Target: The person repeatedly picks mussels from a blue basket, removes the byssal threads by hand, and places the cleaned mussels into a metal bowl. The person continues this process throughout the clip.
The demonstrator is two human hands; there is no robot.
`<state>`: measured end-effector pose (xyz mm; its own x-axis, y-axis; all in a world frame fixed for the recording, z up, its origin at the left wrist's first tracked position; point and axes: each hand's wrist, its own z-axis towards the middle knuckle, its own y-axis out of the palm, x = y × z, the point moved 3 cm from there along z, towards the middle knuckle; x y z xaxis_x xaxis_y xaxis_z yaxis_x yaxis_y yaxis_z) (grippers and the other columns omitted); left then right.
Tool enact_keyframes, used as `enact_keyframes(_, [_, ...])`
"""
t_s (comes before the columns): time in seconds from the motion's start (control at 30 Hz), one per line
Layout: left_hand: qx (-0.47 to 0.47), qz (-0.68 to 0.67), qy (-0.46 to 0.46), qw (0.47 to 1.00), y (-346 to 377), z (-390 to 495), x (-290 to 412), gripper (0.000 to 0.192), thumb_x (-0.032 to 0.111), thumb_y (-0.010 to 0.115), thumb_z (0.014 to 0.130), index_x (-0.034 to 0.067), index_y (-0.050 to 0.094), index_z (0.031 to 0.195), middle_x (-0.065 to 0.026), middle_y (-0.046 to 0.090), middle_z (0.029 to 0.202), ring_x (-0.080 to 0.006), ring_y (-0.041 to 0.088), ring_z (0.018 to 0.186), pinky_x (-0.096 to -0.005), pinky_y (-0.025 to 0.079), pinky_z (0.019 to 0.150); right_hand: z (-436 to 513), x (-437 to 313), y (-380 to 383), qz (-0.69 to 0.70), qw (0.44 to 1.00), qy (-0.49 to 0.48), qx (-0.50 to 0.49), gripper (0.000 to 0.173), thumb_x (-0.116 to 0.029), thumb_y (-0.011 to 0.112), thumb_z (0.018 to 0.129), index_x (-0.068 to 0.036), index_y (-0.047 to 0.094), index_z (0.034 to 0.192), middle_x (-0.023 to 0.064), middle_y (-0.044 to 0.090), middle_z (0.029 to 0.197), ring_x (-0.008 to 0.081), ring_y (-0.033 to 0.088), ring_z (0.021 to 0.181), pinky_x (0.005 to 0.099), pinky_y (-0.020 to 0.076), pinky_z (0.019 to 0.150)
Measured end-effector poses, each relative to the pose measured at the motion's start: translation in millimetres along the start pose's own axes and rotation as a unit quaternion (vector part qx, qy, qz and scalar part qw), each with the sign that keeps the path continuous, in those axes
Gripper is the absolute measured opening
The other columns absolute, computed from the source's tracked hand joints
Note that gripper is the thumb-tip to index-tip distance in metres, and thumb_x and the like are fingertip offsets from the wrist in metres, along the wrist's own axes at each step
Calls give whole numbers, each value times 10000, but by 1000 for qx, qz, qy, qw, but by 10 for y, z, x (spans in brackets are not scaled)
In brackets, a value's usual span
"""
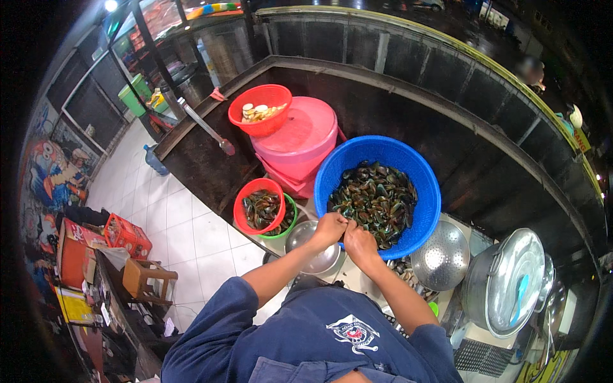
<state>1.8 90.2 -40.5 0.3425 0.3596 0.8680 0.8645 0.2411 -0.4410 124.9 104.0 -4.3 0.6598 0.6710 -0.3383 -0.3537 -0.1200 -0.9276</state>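
My left hand (329,230) and my right hand (360,245) meet at the fingertips over the near-left rim of a large blue plastic basket (427,201). The fingers of both are bent and pinched together; whatever may be between them is too small or hidden to tell. A heap of green mussels (373,201) fills the bottom of the basket. Beneath my left wrist sits a round metal bowl (306,249), partly covered by my arm. Left of the bowl, a red basket (238,210) of mussels rests partly over a green basket (293,224) that also holds mussels.
Behind stands a lidded pink bucket (306,139) beside a red basket (268,125) holding pale slices. Metal tongs (206,127) lie at the left. To my right are a perforated metal strainer (440,256), shells (407,275) and a big lidded pot (483,282) with a blue spoon (519,299) on top.
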Motion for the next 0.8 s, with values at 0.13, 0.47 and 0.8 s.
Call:
enact_keyframes(0.13, [-10,-10,-19,1000,-140,-94,58,178,148,641,787,-11,696,845,-111,664,696,-155,616,625,-321,492,586,-2,-74,57,-7,1000,-11,0,151,-89,430,886,55,474,881,262,632,712,403,659,607,466,549,525])
enact_keyframes(0.47, [10,-8,34,999,-443,-86,9,198,150,631,744,15,725,854,-179,684,749,-247,671,667,-357,515,658,148,-288,166,-37,999,-13,-3,157,-102,429,889,47,475,906,253,630,674,402,658,599,469,546,515])
enact_keyframes(0.8, [17,25,75,997,-724,-59,82,200,164,637,730,31,734,844,-186,674,714,-250,667,634,-364,515,628,265,-504,140,-32,999,30,-12,150,-117,423,889,19,478,921,254,634,678,427,646,605,505,535,564])
